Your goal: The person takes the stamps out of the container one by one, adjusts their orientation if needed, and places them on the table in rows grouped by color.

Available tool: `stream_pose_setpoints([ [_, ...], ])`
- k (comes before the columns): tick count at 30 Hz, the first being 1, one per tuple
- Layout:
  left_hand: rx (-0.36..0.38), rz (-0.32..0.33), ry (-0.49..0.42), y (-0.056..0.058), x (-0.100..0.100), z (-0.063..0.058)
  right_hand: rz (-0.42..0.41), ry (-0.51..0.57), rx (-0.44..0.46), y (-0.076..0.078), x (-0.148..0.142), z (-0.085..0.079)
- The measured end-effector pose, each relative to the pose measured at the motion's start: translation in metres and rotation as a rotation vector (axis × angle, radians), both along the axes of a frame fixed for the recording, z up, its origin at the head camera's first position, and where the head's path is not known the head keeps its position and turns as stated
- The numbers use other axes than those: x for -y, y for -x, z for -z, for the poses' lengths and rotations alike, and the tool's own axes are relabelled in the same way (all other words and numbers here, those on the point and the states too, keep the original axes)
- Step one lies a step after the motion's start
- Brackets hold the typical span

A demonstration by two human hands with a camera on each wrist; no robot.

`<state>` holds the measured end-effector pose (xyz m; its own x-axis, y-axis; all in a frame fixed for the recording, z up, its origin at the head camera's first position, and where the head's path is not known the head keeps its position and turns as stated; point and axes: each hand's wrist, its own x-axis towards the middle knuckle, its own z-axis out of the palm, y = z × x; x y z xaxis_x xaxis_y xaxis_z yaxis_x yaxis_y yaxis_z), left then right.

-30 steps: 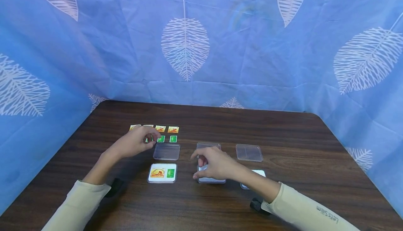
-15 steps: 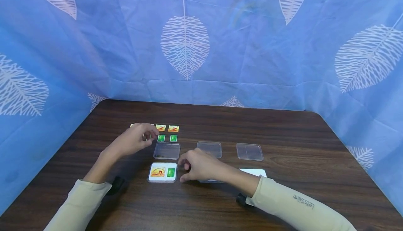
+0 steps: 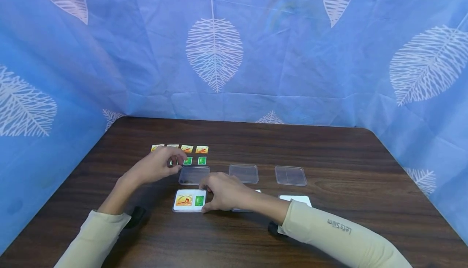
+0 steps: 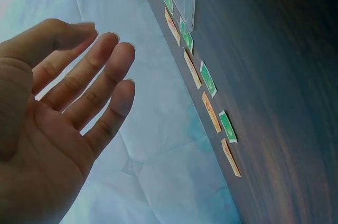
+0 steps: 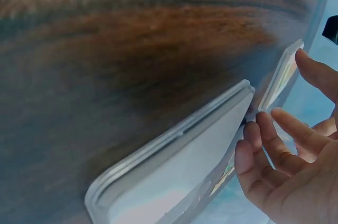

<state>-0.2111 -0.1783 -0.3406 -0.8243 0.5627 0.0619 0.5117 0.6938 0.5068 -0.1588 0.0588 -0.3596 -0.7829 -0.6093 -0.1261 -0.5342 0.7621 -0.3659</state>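
Observation:
On the table's left, a clear plastic case has a white insert with an orange and a green stamp-like picture. My right hand grips its right end, the thumb at the front edge and fingers by the back edge. In the right wrist view, thumb and fingertips meet opposite corners of this case. My left hand hovers with fingers loosely bent, holding nothing, above rows of small orange pieces and green pieces. The left wrist view shows its palm apart from the pieces.
Three clear lids stand in a row: left, middle and right. A middle case lies mostly hidden under my right arm, and a right case is partly covered. A blue leaf-patterned cloth hangs behind the table.
My right hand has moved left from the middle case to the right end of the left case. My left hand stays nearly in place above the small pieces.

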Motion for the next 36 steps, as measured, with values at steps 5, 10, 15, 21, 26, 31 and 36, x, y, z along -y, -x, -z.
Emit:
stream_pose_setpoints([
  [5, -0.018, 0.003, -0.009, 0.000, -0.001, 0.000, -0.018, -0.007, -0.015, -0.001, 0.001, 0.001],
  [10, -0.025, 0.008, -0.007, 0.000, -0.001, 0.000, -0.010, -0.011, -0.025, 0.000, 0.002, 0.003],
  [15, -0.018, 0.013, -0.009, 0.000, -0.001, 0.001, 0.003, 0.014, -0.036, -0.001, 0.003, 0.006],
  [21, -0.020, 0.003, 0.005, -0.001, -0.001, 0.000, 0.025, 0.076, -0.015, -0.001, 0.002, 0.011],
  [26, -0.023, 0.001, 0.013, -0.002, -0.001, 0.000, 0.052, 0.175, 0.062, -0.001, 0.000, 0.015],
  [31, -0.011, 0.009, 0.017, -0.002, -0.001, 0.001, 0.070, 0.249, 0.120, 0.000, -0.002, 0.017],
  [36, 0.001, 0.007, 0.021, -0.002, -0.001, 0.002, 0.059, 0.294, 0.124, 0.000, -0.003, 0.019],
])
